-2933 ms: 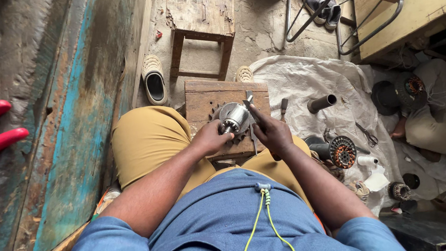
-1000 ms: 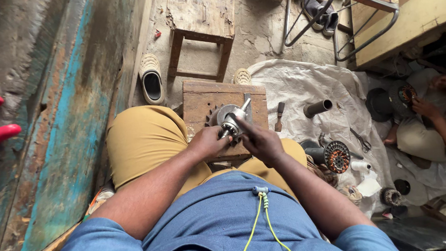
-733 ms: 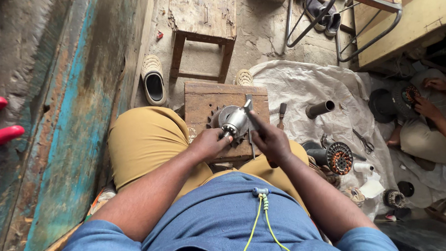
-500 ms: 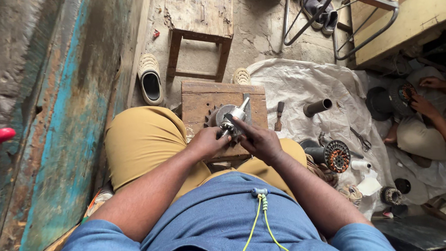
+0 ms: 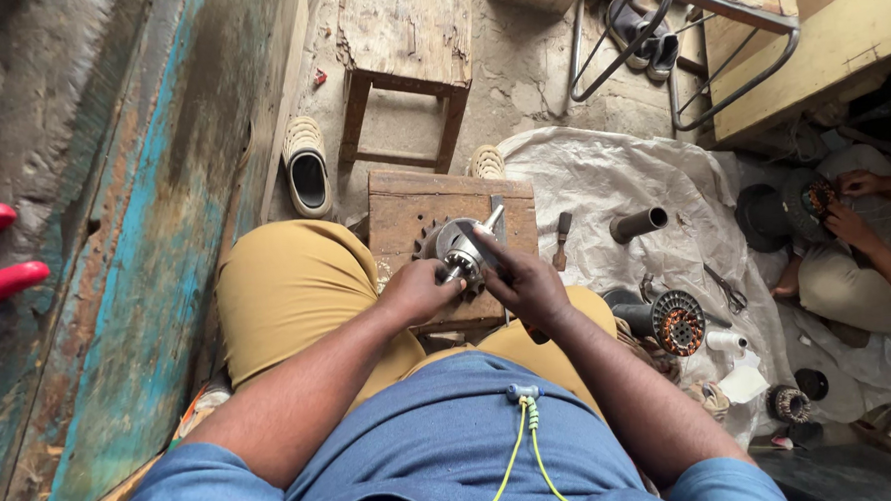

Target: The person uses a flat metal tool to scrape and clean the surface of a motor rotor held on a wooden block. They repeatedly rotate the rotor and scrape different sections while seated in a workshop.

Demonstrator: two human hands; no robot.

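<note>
Two hands, left hand (image 5: pixel 419 290) and right hand (image 5: pixel 527 282), both gripping round metal motor part (image 5: pixel 463 252) over wooden block (image 5: pixel 404 207), middle of frame. Could slip, roll off and hit knee, because of pointy shaft sticking up-right.

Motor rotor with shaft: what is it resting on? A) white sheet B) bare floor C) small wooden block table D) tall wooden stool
C: the motor rotor, gripped by the left hand and the right hand, sits on the small wooden block table.
</note>
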